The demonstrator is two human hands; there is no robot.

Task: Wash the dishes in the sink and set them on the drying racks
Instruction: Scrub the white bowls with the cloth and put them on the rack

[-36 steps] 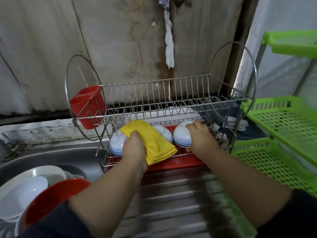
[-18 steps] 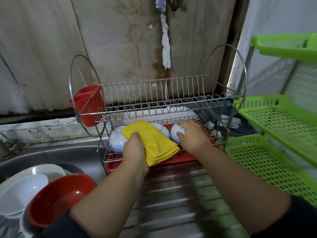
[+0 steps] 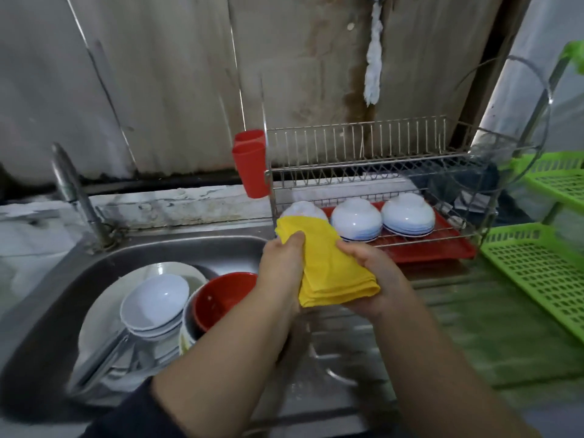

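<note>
The sink is lying to my left, holding stacked bowls. The drying rack is standing behind my hands, three upturned bowls sitting on its lower tier.

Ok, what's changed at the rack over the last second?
The right hand let go of the rightmost bowl on the rack's lower tier and came back to grip the yellow cloth alongside the left hand, which kept holding it. The upturned bowls stayed put.
</note>
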